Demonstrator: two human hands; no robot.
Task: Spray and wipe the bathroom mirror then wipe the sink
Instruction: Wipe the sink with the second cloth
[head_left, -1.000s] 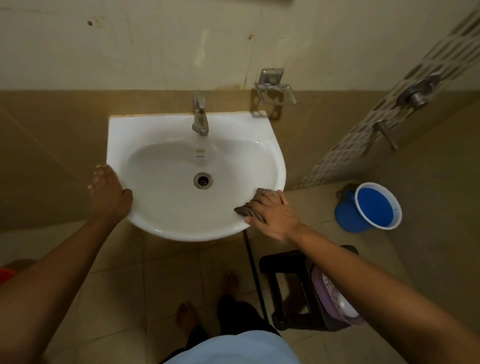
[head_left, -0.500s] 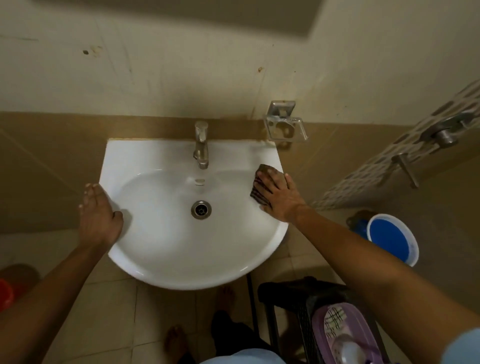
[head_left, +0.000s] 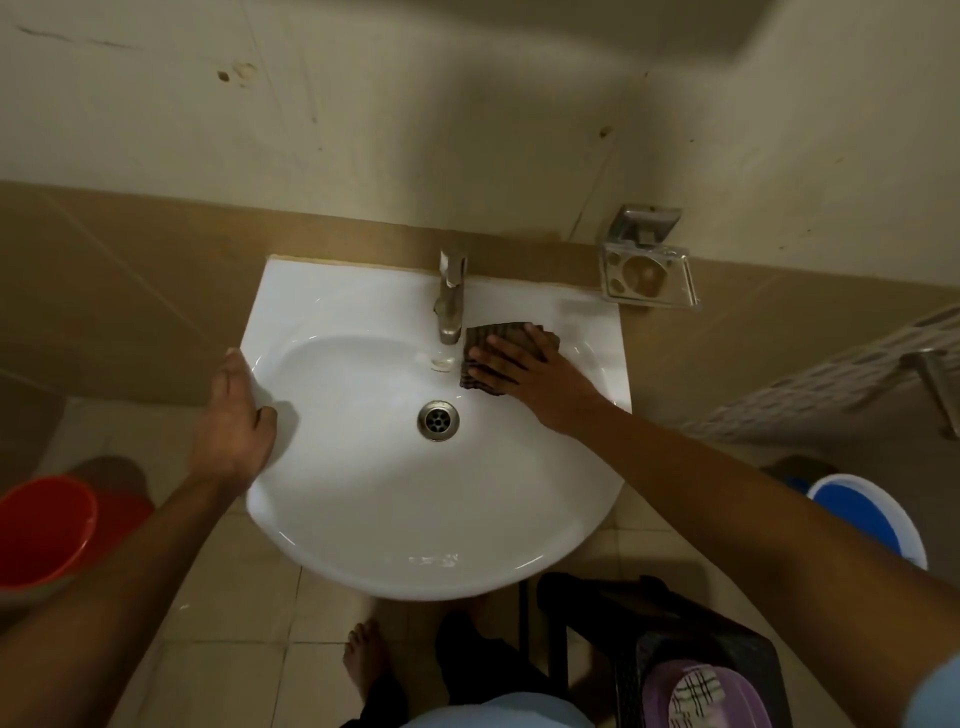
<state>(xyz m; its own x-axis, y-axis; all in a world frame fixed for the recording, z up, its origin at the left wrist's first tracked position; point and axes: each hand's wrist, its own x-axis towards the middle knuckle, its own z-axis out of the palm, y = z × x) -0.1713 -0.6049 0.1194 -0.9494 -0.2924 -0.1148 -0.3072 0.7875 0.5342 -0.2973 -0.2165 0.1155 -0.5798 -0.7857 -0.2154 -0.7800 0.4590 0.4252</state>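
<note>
The far part of the scene is taken up by a cream wall (head_left: 467, 104) above a band of tan tiles (head_left: 130, 291). A white wall-hung sink (head_left: 395, 519) is seen from above at the centre, its straight back edge set against the tiles and its rounded front edge nearest. The mirror is not visible.

On the floor at the near left a red bucket (head_left: 44, 535) is cut by the frame edge; at the right a blue bucket with a white rim (head_left: 862, 514) is partly hidden behind the right forearm. At the near right a dark plastic stool (head_left: 623, 618) is seen, with a purple basin (head_left: 727, 696) on it holding a checked cloth. A bare foot (head_left: 366, 660) is seen on the floor tiles below the sink.

A clear soap holder (head_left: 649, 278) is fixed to the wall just beyond the sink's far right corner. A steel tap (head_left: 451, 299) stands at the middle of the sink's back ledge, and the steel drain (head_left: 438, 420) lies in the bowl in line with it.

The left hand (head_left: 234, 421) is laid on the sink's left rim, fingers extended along the edge, thumb reaching inside the bowl. The right hand (head_left: 530, 371) is pressed flat, fingers spread, on a dark brown folded cloth (head_left: 480, 338) that lies on the bowl's far right slope, just right of the tap spout.
</note>
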